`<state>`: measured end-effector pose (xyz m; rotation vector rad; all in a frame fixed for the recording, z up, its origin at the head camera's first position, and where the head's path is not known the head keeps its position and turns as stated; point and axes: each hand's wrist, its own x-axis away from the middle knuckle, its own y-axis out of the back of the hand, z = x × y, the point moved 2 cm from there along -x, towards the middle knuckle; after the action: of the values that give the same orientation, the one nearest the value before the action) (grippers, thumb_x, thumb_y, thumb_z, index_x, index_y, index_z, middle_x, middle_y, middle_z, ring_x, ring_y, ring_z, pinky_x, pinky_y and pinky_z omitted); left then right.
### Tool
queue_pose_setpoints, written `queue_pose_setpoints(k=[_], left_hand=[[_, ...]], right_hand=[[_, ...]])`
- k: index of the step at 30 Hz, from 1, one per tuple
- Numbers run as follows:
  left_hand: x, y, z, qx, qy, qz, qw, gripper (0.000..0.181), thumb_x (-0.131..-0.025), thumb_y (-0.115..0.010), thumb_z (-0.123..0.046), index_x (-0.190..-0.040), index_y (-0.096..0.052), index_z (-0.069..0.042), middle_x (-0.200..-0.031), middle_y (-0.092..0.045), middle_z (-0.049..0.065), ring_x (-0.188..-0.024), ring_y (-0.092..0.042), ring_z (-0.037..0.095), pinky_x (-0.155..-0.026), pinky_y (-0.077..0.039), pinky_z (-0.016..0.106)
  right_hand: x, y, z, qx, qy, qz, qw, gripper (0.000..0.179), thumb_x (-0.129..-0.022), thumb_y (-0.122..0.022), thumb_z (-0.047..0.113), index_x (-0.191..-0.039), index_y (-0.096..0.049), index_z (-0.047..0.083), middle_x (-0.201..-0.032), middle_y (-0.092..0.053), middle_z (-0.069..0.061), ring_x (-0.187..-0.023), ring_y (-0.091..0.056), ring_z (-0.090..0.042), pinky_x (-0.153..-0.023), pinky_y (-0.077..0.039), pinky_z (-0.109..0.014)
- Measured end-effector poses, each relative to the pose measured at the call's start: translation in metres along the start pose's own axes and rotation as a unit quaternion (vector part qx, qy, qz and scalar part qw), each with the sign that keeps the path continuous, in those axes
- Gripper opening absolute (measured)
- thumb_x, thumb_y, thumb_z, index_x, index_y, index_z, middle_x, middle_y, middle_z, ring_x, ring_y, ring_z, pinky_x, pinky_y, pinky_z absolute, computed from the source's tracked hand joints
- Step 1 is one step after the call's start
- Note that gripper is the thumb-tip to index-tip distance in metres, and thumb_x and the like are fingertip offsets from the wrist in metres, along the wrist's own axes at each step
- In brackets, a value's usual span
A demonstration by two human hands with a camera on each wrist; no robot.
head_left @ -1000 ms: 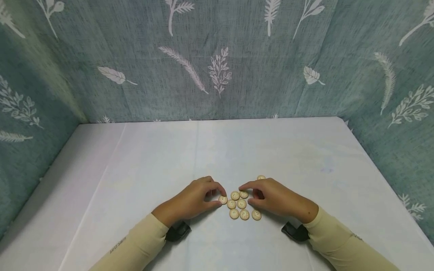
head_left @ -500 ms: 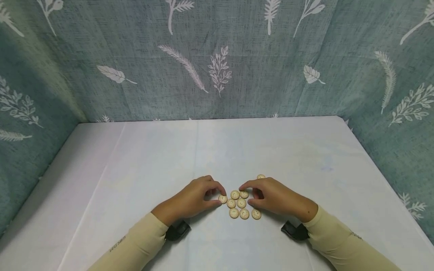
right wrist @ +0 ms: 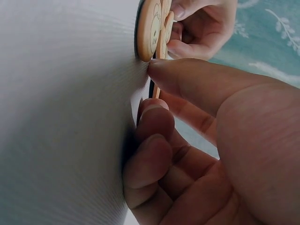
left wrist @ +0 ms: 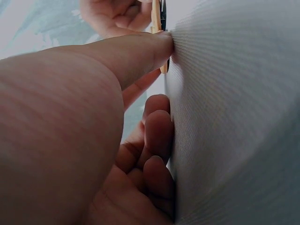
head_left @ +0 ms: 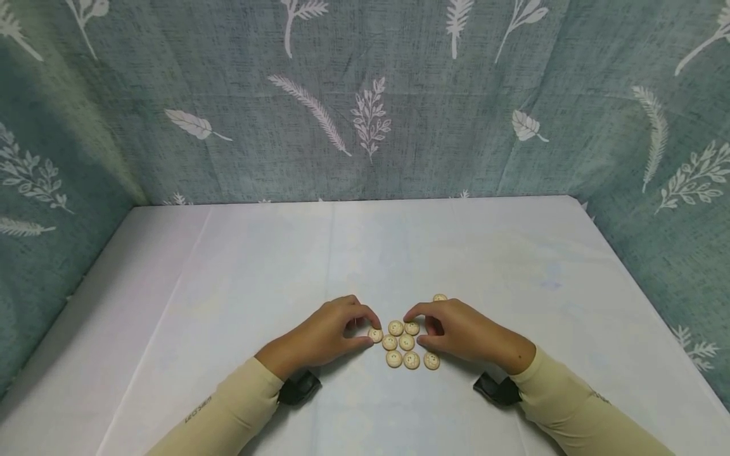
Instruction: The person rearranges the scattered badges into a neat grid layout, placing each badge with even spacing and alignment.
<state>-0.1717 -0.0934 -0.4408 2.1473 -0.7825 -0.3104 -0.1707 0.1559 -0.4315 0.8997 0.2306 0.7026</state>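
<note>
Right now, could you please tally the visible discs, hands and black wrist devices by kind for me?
Discs: 9, one of them partly hidden
Hands: 2
Black wrist devices: 2
Total: 13

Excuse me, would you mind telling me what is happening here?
A person's left hand pinches the leftmost disc between thumb and finger. Their right hand has its fingers at another disc; whether it grips is unclear. Other discs lie close together on the white tabletop, and a far disc sits partly hidden behind the right hand.
</note>
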Motion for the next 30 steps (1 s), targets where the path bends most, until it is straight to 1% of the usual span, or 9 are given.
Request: queue_pose_setpoints(k=[7, 12, 18, 24, 30], left_hand=[[-0.0006, 0.0016, -0.0014, -0.002, 0.003, -0.001, 1.0000, 0.019, -0.089, -0.077, -0.024, -0.106, -0.071, -0.027, -0.095, -0.057, -0.010, -0.089, -0.051, 0.007, -0.078, -0.045, 0.024], [-0.0012, 0.0007, -0.0013, 0.002, 0.006, 0.002, 1.0000, 0.018, -0.089, -0.077, -0.024, -0.106, -0.071, -0.026, -0.095, -0.057, -0.010, -0.090, -0.051, 0.007, -0.078, -0.045, 0.024], [-0.0013, 0.0017, -0.0021, 0.000, 0.002, -0.003, 1.0000, 0.019, -0.089, -0.078, -0.023, -0.106, -0.071, -0.026, -0.094, -0.057, -0.010, -0.089, -0.051, 0.007, -0.078, -0.045, 0.024], [-0.0007, 0.0004, -0.0015, 0.004, 0.005, 0.003, 1.0000, 0.019, -0.089, -0.077, -0.023, -0.106, -0.071, -0.026, -0.095, -0.057, -0.010, -0.090, -0.052, 0.007, -0.079, -0.045, 0.025], [-0.0006, 0.0001, -0.0012, 0.000, 0.002, -0.003, 1.0000, 0.019, -0.089, -0.078, -0.023, -0.106, -0.071, -0.027, -0.095, -0.057, -0.010, -0.090, -0.052, 0.007, -0.079, -0.045, 0.025]], right_hand=[[-0.0004, 0.0010, 0.0003, -0.005, 0.000, 0.000, 1.0000, 0.030, -0.090, -0.074, 0.013, -0.119, -0.067, 0.014, -0.071, -0.052, 0.011, -0.064, -0.046, -0.001, -0.059, -0.043, -0.020], [-0.0005, -0.0003, -0.0011, -0.007, 0.004, -0.004, 1.0000, 0.028, -0.090, -0.074, 0.013, -0.117, -0.067, 0.014, -0.071, -0.052, 0.012, -0.064, -0.046, 0.000, -0.059, -0.043, -0.020], [-0.0011, 0.0008, -0.0005, -0.002, 0.000, -0.007, 1.0000, 0.026, -0.090, -0.074, 0.013, -0.115, -0.067, 0.015, -0.071, -0.053, 0.012, -0.065, -0.047, -0.001, -0.060, -0.043, -0.020], [-0.0009, -0.0002, -0.0005, 0.004, 0.005, -0.011, 0.9999, 0.021, -0.090, -0.073, 0.011, -0.110, -0.067, 0.015, -0.071, -0.053, 0.012, -0.064, -0.046, 0.001, -0.061, -0.043, -0.019], [-0.0008, -0.0008, -0.0006, -0.003, 0.007, -0.015, 0.9999, 0.020, -0.090, -0.073, 0.011, -0.108, -0.066, 0.016, -0.070, -0.051, 0.013, -0.063, -0.046, 0.001, -0.061, -0.043, -0.020]])
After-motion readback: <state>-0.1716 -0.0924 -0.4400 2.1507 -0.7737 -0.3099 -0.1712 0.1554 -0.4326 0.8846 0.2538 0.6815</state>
